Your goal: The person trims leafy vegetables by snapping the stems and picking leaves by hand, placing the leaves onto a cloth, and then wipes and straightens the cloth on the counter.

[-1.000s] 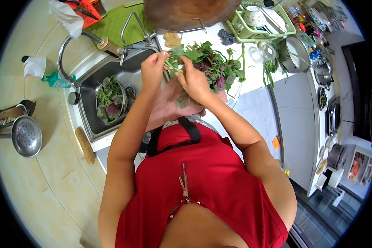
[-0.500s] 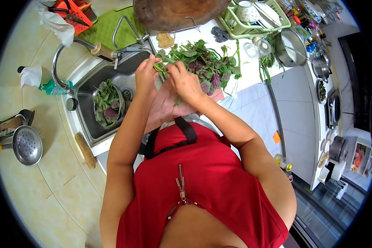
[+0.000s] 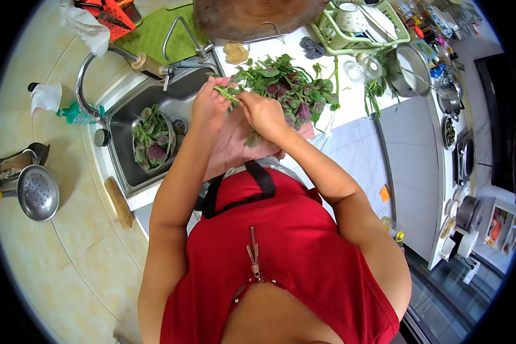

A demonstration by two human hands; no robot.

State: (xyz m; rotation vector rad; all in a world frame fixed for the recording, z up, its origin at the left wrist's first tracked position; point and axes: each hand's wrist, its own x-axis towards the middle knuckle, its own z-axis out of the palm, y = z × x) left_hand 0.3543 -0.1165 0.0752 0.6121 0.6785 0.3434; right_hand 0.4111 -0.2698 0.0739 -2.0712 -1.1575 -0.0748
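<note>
My left hand [image 3: 210, 104] is closed around a few green stems [image 3: 226, 93] of leafy greens, held above the sink's right edge. Close beside it, my right hand [image 3: 261, 113] pinches the other end of those stems, thumb and fingers together. Just beyond the hands, a heap of red-and-green amaranth leaves [image 3: 295, 92] lies on the white counter. In the sink [image 3: 126, 120], a bowl holds more amaranth [image 3: 152, 137]. A pink cloth [image 3: 229, 143] hangs below my hands at the counter's front edge.
A faucet [image 3: 81, 86] arches over the sink's left side. Behind stand a green cutting board [image 3: 155, 35], a round wooden board [image 3: 252, 17] and a green dish basket [image 3: 355, 39]. A steel pot [image 3: 404, 71] is at the right. A perforated ladle [image 3: 38, 193] hangs at the left.
My hands stay together on the stems; the left fingers have opened slightly and the right hand has turned a little. The whole view has shifted slightly.
</note>
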